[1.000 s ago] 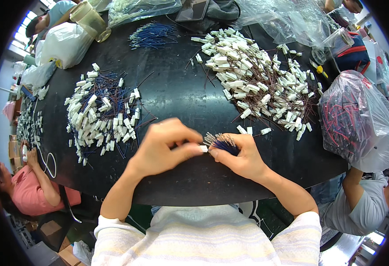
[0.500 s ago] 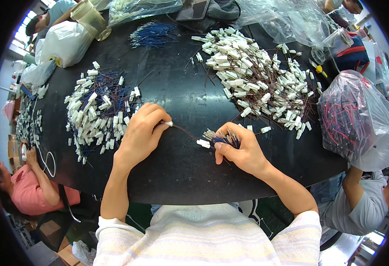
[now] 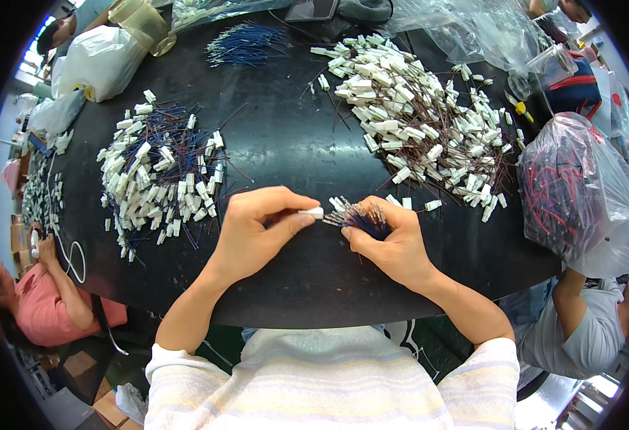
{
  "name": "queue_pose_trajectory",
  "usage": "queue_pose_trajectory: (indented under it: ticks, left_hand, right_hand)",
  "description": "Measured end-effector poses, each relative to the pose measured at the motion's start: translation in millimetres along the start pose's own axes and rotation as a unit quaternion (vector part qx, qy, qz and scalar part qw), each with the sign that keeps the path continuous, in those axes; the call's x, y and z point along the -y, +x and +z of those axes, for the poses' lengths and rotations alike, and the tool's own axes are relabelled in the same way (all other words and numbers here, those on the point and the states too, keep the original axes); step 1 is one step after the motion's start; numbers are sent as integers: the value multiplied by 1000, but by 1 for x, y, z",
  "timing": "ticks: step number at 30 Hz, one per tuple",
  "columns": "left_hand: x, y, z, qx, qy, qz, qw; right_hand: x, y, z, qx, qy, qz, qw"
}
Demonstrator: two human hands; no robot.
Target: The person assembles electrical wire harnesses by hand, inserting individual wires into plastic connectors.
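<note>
Between thumb and fingertips, my left hand [image 3: 257,233] pinches a small white plastic connector [image 3: 314,213]. My right hand [image 3: 399,247] is closed around a bundle of dark blue wires [image 3: 366,222] whose metal-tipped ends fan out to the left. The connector sits right at those wire tips; whether a tip is inside it I cannot tell. Left of my left hand lies a pile of white connectors with blue wires [image 3: 142,168]. Beyond my right hand spreads a larger heap of white connectors with brown wires [image 3: 393,100].
A small pile of blue wires [image 3: 244,44] lies at the far side of the black table [image 3: 278,301]. At right stands a clear bag of red and dark wires [image 3: 561,190]; a white plastic bag [image 3: 103,64] is far left. Several people sit around the table.
My left hand has moved right, bringing the white connector up to the wire tips in my right hand. The right hand has stayed nearly in place, still holding the bundle.
</note>
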State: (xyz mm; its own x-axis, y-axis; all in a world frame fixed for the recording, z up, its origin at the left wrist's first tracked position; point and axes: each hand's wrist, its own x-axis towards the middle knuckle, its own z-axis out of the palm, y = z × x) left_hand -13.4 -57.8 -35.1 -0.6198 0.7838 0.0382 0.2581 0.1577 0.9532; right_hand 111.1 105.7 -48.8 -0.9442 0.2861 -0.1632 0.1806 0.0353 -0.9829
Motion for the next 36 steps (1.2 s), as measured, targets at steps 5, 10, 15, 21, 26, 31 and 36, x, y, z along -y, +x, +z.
queue_pose_trajectory:
  ticks: [5,10,15,21,26,31,36]
  left_hand:
    - [2,-1,6,31,-50,-29,998]
    - [2,-1,6,24,-105,-41,993]
    - [2,-1,6,25,-44,-5,999]
    - [4,0,13,43,19,72,996]
    - [7,0,21,35,27,88,995]
    - [1,26,0,89,35,31,995]
    - [9,123,-18,-79,434,259,859]
  right_hand:
    - [4,1,0,-24,19,-5,1000]
    - [-1,0,-1,-34,8,3,999]
    - [4,-1,-3,-23,6,23,999]
    - [7,-2,-4,-11,5,5,1000]
    - [1,-2,-8,21,-4,-17,1000]
    - [-5,1,-7,12,8,-29,999]
    - [-1,2,-7,24,46,-24,998]
